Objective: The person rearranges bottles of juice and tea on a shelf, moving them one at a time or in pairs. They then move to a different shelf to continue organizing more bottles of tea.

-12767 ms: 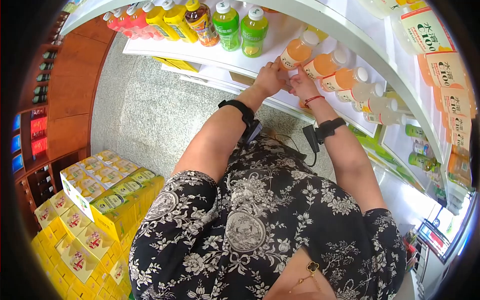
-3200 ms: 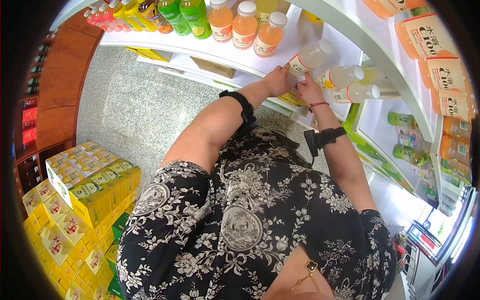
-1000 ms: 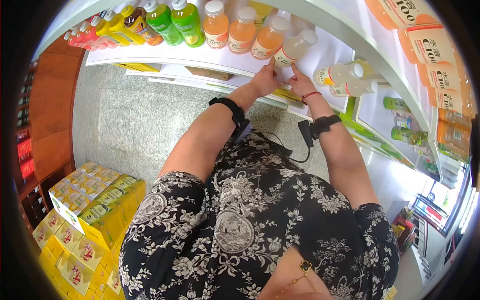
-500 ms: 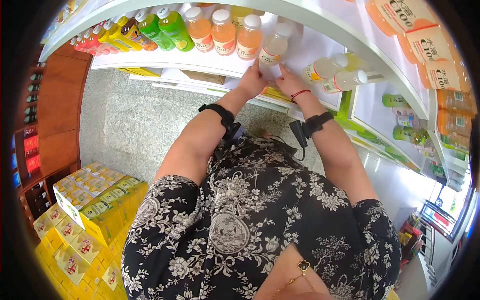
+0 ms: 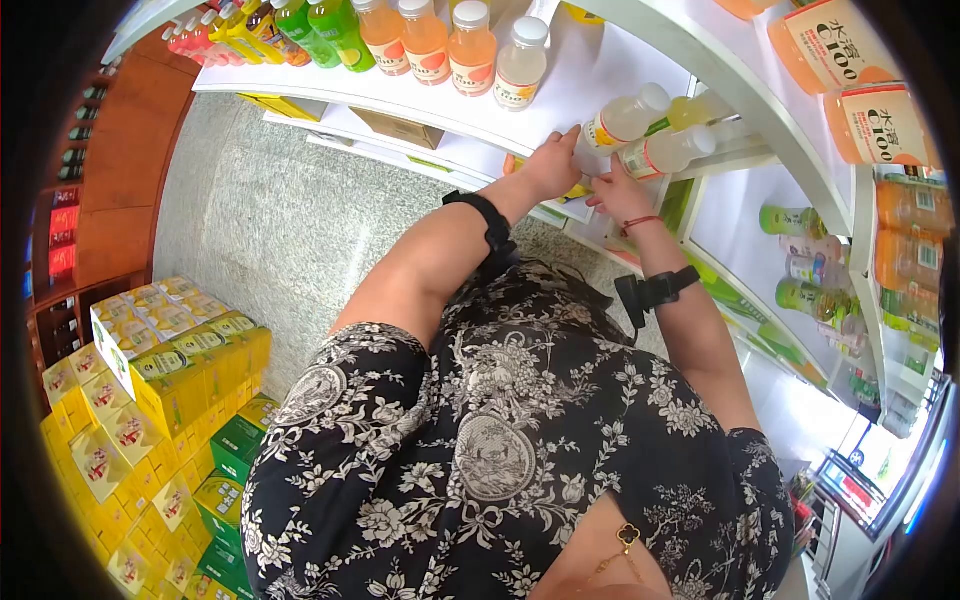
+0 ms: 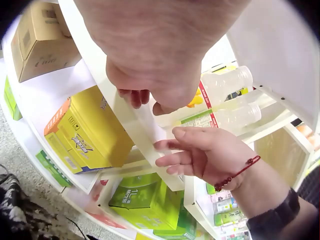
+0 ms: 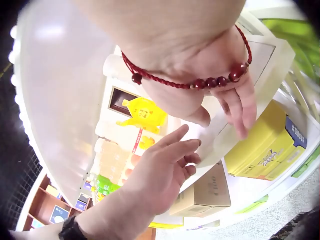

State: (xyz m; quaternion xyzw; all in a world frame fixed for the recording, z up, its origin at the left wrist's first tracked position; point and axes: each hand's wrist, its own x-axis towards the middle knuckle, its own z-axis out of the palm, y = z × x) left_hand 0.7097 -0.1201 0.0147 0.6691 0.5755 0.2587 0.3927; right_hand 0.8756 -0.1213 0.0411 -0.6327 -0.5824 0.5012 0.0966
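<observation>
My left hand is at the shelf's front edge, its index fingertip right at the base of a whitish juice bottle with a white cap. My right hand is just right of it, index finger pointing up at the lower end of a second whitish bottle. In the left wrist view, the right hand shows loosely extended fingers. In the right wrist view, the left hand has thumb and index stretched forward, its other fingers bent. Neither hand is wrapped around a bottle.
A whitish bottle, orange bottles and green bottles line the shelf to the left. A divider bounds it at right. Below are a carton and a yellow box. Stacked yellow cartons stand on the floor.
Orange bottles moved leftward beside the green ones earlier; a whitish bottle now stands upright at that row's end. Both hands have left it and shifted right to the two other whitish bottles.
</observation>
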